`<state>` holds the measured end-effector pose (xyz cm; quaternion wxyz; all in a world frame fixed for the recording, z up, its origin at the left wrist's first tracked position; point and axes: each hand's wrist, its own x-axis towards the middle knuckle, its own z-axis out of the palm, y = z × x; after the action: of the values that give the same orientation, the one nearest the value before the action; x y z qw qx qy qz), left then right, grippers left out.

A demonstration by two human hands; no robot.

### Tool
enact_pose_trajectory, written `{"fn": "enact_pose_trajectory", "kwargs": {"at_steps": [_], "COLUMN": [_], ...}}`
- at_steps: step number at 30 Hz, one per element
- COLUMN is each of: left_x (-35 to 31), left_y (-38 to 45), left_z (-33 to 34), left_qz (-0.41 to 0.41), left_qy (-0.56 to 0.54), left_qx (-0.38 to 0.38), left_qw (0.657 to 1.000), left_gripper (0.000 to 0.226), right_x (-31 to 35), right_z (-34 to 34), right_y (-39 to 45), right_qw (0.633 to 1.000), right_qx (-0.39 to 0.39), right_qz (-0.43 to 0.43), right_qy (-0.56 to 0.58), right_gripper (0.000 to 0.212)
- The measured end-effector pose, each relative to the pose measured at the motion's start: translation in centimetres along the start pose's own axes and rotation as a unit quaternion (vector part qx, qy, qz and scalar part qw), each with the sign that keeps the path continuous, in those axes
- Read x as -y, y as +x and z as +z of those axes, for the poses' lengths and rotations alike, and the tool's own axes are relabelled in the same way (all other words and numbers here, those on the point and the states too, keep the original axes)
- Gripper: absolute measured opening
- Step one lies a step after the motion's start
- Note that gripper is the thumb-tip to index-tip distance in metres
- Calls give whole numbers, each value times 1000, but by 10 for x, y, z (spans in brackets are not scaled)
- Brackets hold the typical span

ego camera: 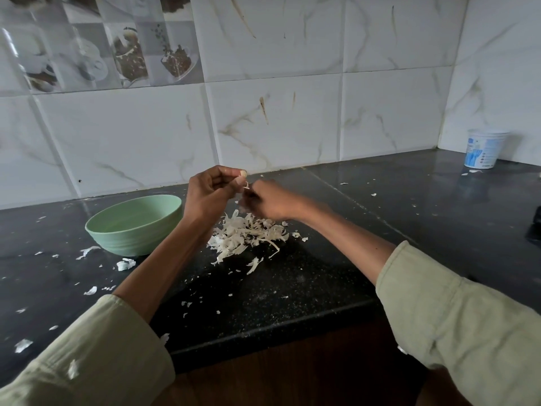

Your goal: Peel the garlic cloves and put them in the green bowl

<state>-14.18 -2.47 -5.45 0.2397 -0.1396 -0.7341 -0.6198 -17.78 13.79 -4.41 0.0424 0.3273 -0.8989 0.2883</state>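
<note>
Pale cream and smooth, the garlic clove [243, 172] shows only its rounded tip, pinched between the curled fingertips and thumb of the left hand [209, 191], which is raised above the black counter [336, 271]. A thin flake of papery skin [246, 185] hangs just below the clove, between the two hands. The right hand [270, 202] sits just right of the clove, blurred; its fingers are bent toward that flake, but I cannot tell whether they actually grip it.

Taking the green bowl [134, 224] as the landmark: the clove is up and to its right, clear of the rim. The bowl is a matte mint green with faint ridges round its outer wall; its contents are not visible from this angle. Right of the bowl, under the hands, lies a heap of white peels [248, 234], curled and stringy. Smaller scraps are scattered in front of and left of the bowl. Far to the bowl's right, in the tiled corner, stands a white plastic tub [484, 149] with blue print.
</note>
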Motion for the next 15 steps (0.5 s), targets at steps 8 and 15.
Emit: {"fn": "enact_pose_trajectory", "kwargs": {"at_steps": [8,15], "left_x": [3,-3], "left_y": [3,-3], "left_z": [-1,-1], "left_qz": [-29,43], "left_qy": [21,151], "left_qx": [-21,-58], "left_qw": [999,986], "left_gripper": [18,12], "right_x": [-17,-13], "right_z": [-25,-28], "right_y": [-5,1], "right_qw": [998,994], "right_qx": [29,-45], "right_qz": [-16,-3], "right_qy": [48,102], "right_gripper": [31,44]}}
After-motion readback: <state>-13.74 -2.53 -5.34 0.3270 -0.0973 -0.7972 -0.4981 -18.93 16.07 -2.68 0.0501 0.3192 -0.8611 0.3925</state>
